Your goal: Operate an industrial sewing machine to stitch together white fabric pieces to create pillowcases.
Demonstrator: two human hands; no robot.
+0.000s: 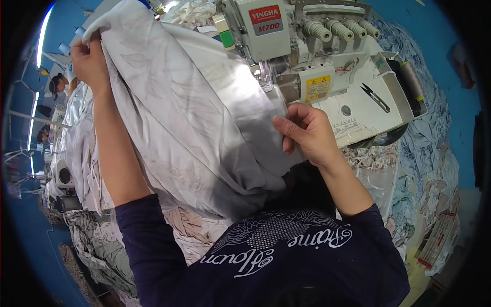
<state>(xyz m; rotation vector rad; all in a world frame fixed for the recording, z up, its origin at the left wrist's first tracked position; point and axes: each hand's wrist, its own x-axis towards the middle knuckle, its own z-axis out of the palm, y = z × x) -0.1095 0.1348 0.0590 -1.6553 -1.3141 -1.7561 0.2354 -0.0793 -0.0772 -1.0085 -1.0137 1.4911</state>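
Observation:
A large piece of pale grey-white fabric [169, 92] drapes across the machine table and down toward my lap. Up at the far left, my left hand [91, 61] pinches its edge and holds it raised. My right hand [307, 130] grips the fabric's right edge between thumb and fingers, just in front of the presser foot. The overlock sewing machine [268, 41] stands at the top, its lamp lighting the cloth beside the needle area. The fabric's edge runs from my right hand up to the needle area.
Thread snips [376, 98] lie on the machine's white bed, right of my right hand. A cone of dark thread [411, 81] sits in a side tray. Heaps of patterned fabric [424, 123] surround the machine at right, with more cloth [102, 250] at lower left. People are farther off at left.

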